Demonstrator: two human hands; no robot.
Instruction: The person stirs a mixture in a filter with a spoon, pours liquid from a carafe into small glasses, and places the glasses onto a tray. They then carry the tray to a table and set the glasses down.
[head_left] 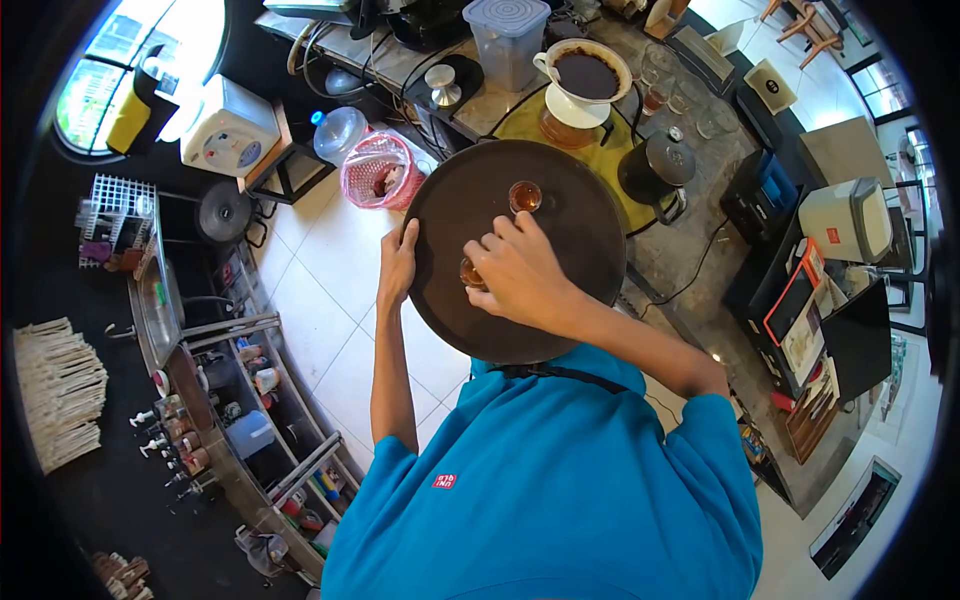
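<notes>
A round dark brown tray [450,320] is held in front of my body. My left hand [398,262] grips its left rim, with the thumb on top and the fingers out of sight underneath. My right hand [520,270] reaches over the tray, its fingers closed around a small glass of amber-brown liquid [470,272], which they partly cover. Just beyond that hand, a second small glass with reddish-brown liquid [525,197] stands on the tray.
Beyond the tray, the counter carries a white coffee dripper [588,75] with dark grounds, a black kettle [657,165] and several glasses [660,90]. A pink basket [378,172] and a water jug [340,133] are at left. Shelves [290,440] line the left side.
</notes>
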